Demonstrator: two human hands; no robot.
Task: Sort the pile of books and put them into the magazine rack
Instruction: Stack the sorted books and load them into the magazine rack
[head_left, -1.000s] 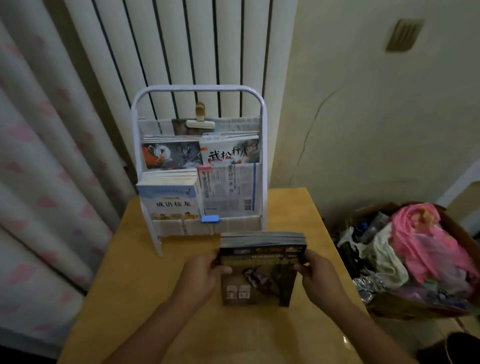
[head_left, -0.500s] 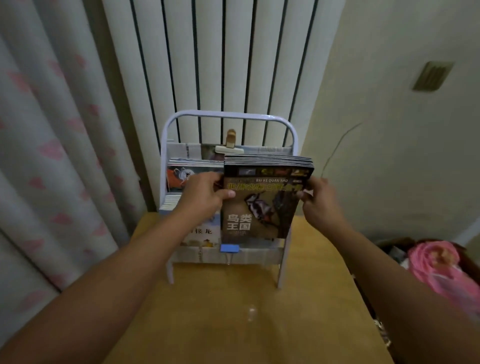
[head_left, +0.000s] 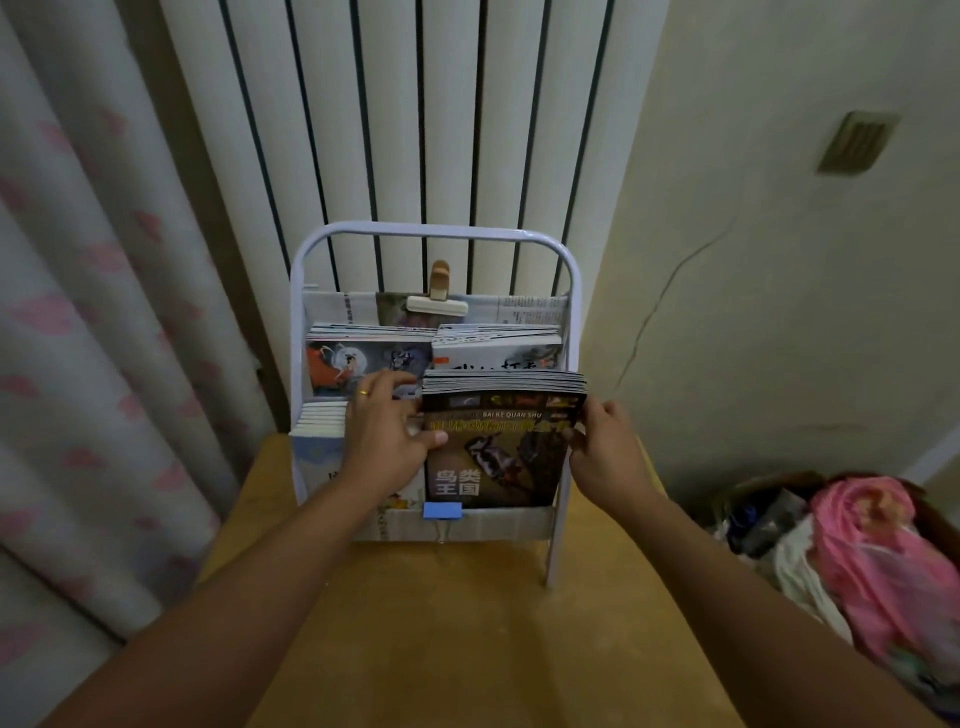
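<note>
A white metal magazine rack (head_left: 301, 291) stands at the far end of the wooden table (head_left: 467, 623). A stack of dark-covered bird books (head_left: 498, 447) sits upright in the lower right pocket. My left hand (head_left: 382, 434) grips the stack's left edge, thumb on the cover. My right hand (head_left: 605, 452) holds its right edge. A stack of pale blue books (head_left: 319, 431) fills the lower left pocket, partly hidden by my left hand. Two more stacks (head_left: 363, 358) stand in the upper tier.
A white radiator (head_left: 415, 130) and a curtain (head_left: 93, 312) stand behind and left of the rack. A basket of pink and white clothes (head_left: 857, 551) sits on the floor to the right. A wooden clip (head_left: 439, 299) holds newspaper at the rack's back.
Both hands lifted the dark book stack off the table, carried it to the rack and lowered it into the lower right pocket. The view moved closer to the rack.
</note>
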